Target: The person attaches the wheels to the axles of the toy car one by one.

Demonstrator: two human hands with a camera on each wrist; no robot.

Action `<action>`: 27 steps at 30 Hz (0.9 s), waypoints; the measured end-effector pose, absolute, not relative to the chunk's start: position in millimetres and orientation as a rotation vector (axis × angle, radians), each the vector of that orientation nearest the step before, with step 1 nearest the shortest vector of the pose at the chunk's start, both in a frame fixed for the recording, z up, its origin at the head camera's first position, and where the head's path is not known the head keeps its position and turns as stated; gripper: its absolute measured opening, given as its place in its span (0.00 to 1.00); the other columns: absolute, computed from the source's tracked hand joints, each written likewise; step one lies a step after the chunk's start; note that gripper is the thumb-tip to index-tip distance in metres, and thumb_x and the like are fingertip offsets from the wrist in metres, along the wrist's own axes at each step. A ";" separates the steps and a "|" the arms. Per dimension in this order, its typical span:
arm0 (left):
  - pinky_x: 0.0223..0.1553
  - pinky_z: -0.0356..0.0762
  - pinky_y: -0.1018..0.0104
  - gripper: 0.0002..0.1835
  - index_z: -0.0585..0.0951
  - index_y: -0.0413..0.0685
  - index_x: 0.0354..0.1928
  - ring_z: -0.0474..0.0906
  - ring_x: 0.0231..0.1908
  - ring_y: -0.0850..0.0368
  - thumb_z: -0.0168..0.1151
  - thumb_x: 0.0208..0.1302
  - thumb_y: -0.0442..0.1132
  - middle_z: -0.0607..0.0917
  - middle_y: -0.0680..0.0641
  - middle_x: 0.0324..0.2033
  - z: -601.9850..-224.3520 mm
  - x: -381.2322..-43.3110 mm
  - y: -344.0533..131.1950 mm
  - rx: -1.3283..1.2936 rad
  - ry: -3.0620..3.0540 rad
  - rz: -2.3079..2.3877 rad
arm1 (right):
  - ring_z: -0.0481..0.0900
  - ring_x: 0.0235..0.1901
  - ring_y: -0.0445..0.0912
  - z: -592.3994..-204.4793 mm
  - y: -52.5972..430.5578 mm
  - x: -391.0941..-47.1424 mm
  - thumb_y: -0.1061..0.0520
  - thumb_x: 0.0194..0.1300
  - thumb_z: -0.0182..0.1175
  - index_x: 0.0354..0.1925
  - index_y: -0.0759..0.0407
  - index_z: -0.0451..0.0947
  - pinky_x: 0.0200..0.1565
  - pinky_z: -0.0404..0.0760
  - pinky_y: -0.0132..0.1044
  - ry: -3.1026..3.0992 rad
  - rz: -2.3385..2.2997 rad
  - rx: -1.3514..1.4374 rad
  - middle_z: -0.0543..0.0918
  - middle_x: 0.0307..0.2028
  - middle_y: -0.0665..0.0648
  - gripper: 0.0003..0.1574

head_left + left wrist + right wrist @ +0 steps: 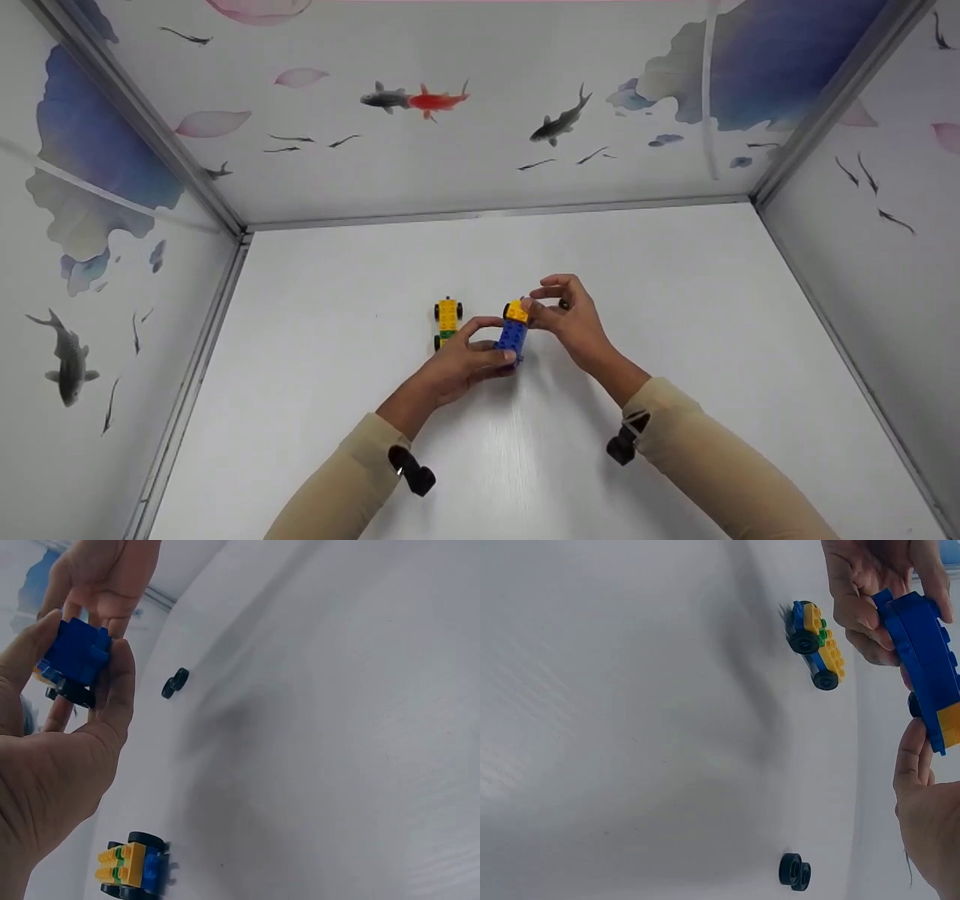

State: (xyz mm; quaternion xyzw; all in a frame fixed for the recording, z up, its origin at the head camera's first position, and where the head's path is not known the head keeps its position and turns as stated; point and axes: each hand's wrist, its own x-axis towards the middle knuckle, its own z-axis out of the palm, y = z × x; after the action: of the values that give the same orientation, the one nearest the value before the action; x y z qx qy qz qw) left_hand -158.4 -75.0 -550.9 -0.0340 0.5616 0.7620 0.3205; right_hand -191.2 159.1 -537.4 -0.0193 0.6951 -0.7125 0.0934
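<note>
Over the table, my left hand (pixel 466 363) grips a blue building-block toy car (pixel 513 336) by its blue rear end, thumb on one side and fingers on the other. Yellow bricks (pixel 517 310) sit on its far end, with a black wheel (pixel 75 693) showing at one side. My right hand (pixel 574 319) holds that yellow end at its right side, with the thumb against the brick. In the right wrist view, right fingers (pixel 911 754) press along the car's lower edge; what lies under their tips is hidden.
A second toy car (pixel 448 313), yellow and green on a blue base with black wheels, stands on the white table (pixel 315 360) left of my hands. Two loose black wheels (pixel 175 682) lie beyond my right hand. Printed panels wall the table at the back and sides.
</note>
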 end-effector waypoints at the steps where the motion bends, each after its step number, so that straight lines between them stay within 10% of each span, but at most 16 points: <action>1: 0.66 0.88 0.52 0.40 0.68 0.60 0.79 0.88 0.58 0.45 0.77 0.71 0.34 0.79 0.32 0.68 -550.6 -157.6 -73.8 -0.082 1.483 2.008 | 0.92 0.49 0.51 -537.8 158.2 -191.3 0.53 0.76 0.73 0.68 0.57 0.67 0.54 0.94 0.41 2.063 -2.114 -0.059 0.79 0.61 0.65 0.33; 8: 0.62 0.91 0.49 0.49 0.62 0.80 0.82 0.90 0.57 0.42 0.80 0.69 0.39 0.72 0.35 0.74 -548.5 -154.7 -68.1 0.055 1.612 1.983 | 0.93 0.49 0.51 -539.5 154.3 -191.3 0.49 0.78 0.72 0.68 0.56 0.68 0.54 0.94 0.41 2.107 -2.050 -0.067 0.79 0.61 0.65 0.33; 27: 0.59 0.92 0.48 0.47 0.67 0.76 0.82 0.86 0.62 0.38 0.79 0.69 0.34 0.67 0.33 0.77 -552.5 -156.0 -72.8 0.046 1.566 2.115 | 0.86 0.57 0.61 -554.0 175.3 -194.3 0.60 0.83 0.62 0.66 0.63 0.82 0.57 0.90 0.44 2.517 -1.636 -0.059 0.87 0.60 0.68 0.19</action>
State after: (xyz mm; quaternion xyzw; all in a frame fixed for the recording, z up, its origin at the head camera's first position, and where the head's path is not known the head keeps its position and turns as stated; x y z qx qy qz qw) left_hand -156.0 -72.8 -552.5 0.0168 0.5758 0.7775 0.2522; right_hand -194.3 175.3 -554.0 -0.0196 0.8363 -0.5435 0.0693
